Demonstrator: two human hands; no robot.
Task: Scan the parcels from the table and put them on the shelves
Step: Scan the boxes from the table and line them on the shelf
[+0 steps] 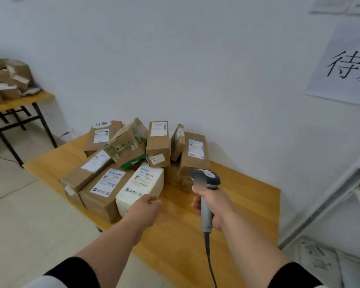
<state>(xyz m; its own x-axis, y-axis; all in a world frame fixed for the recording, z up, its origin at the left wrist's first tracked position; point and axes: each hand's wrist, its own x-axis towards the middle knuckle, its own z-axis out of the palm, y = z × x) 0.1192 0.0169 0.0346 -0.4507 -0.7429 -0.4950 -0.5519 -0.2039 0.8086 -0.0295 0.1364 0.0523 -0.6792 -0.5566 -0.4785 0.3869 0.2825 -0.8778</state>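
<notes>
Several cardboard parcels lie piled on a low wooden table (247,204) against the white wall. At the pile's front sits a white parcel (140,187) with a printed label on top. My left hand (147,206) is at its near right corner, fingers loosely curled, holding nothing; whether it touches the parcel I cannot tell. My right hand (214,204) grips a grey corded barcode scanner (206,183), whose head points toward the pile. A brown box (104,191) lies left of the white parcel, and a tall brown box (194,153) stands behind the scanner.
A white metal shelf frame (328,196) stands at the right, with flat parcels on the floor under it. A second wooden table (25,100) with a heap of boxes is at the far left. A paper sign (345,67) hangs on the wall. The floor is tiled.
</notes>
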